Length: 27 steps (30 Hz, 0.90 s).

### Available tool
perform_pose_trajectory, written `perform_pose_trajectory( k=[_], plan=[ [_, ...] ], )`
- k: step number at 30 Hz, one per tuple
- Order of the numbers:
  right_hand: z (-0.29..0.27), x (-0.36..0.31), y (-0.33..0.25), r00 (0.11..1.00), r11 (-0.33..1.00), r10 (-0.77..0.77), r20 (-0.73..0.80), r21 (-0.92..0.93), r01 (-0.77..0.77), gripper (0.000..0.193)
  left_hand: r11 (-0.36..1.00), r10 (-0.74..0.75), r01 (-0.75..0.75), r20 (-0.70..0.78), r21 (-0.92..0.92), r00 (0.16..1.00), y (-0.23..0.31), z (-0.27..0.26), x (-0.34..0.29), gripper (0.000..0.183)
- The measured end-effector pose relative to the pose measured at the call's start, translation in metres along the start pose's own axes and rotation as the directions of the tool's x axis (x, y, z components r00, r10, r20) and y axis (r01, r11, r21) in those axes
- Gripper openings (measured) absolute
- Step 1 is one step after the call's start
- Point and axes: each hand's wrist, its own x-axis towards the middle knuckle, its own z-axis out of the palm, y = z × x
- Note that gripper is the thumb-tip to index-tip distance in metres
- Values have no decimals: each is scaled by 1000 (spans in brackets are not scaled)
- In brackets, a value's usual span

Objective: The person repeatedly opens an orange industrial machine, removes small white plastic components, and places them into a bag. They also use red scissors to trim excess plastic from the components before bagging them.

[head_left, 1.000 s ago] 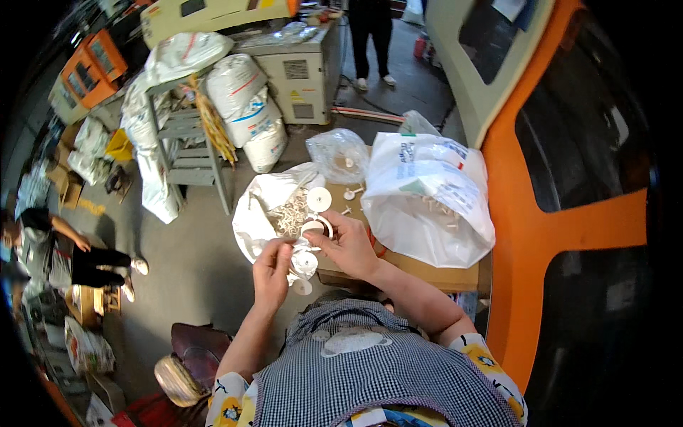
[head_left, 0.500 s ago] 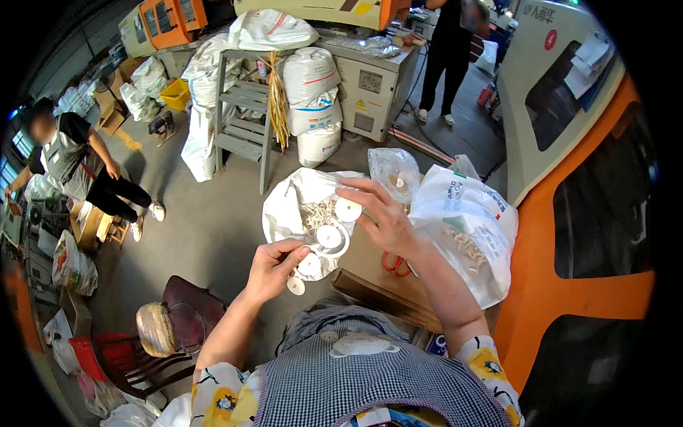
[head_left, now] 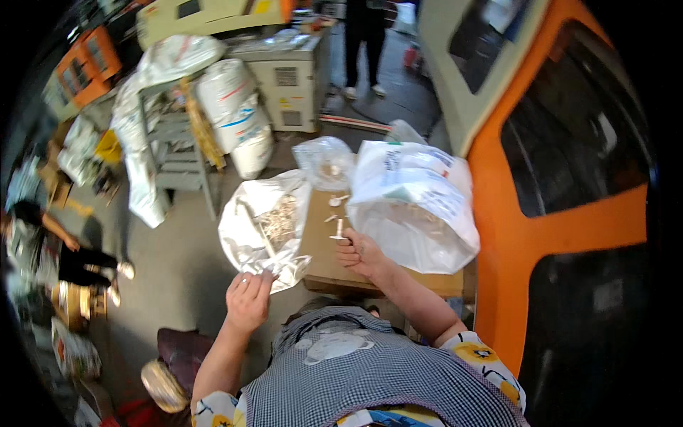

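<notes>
Right hand (head_left: 359, 254) pinches white piece (head_left: 339, 228); sack (head_left: 407, 229) bears lettering (head_left: 393, 162) (blurred, perhaps blue).

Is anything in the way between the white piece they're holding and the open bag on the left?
Nothing visible: between the white piece in the right hand and the open bag, only brown cardboard shows.

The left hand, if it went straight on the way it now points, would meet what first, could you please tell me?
The left hand would likely meet the near edge of the open white sack first, just ahead; depth is unclear, so it may be touching it.
</notes>
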Motion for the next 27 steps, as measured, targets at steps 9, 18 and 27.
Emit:
perform_pose_trajectory(
  k=[9,18,27],
  plan=[
    [-165,-76,-98,475,209,-753,-455,-851,-482,35,185,-542,850,670,-494,508,14,76,32,22],
    [82,-48,-42,933,415,-139,333,-836,360,37,-63,-192,848,840,-526,507,4,69,25,21],
    [105,-17,2,669,-547,-190,718,-644,535,12,352,-724,803,404,-480,559,-2,92,-31,39]
  ],
)
